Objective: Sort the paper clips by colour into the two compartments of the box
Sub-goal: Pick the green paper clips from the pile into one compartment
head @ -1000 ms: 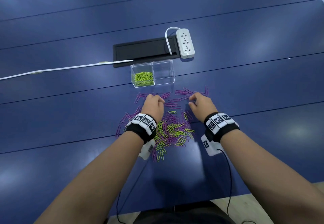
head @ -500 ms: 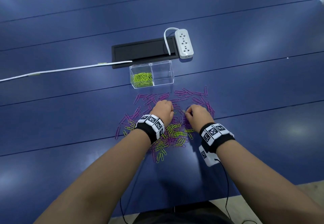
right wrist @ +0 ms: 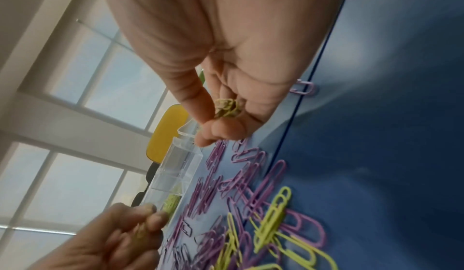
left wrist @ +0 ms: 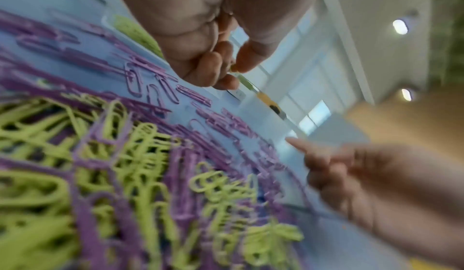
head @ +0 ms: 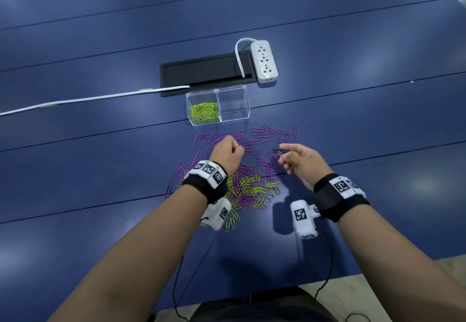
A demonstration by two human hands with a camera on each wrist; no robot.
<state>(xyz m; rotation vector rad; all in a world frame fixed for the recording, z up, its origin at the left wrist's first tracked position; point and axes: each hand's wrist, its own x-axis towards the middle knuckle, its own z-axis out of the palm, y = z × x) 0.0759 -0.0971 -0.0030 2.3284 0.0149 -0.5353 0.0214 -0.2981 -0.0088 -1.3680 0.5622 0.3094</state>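
Green clips (head: pixel 280 154) sit pinched in your right hand (head: pixel 301 163), thumb and curled fingers closed round a small bunch; exact count unreadable. Your left hand (head: pixel 227 154) pinches something greenish too, blurred. Box (head: pixel 233 117) lies ahead of both sets of fingertips, slightly leftward, long axis running left-right: two compartments, the left one (head: pixel 203 113) holding green clips, the right one (head: pixel 233 103) with none visible. Left hand is nearer the green side. Loose clips beneath your fingers: too many to count.

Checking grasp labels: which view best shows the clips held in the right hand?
The right wrist view: green clips sit bunched between thumb and fingers of the right hand. The head view shows one clip poking out. The left wrist view blurs that hand.
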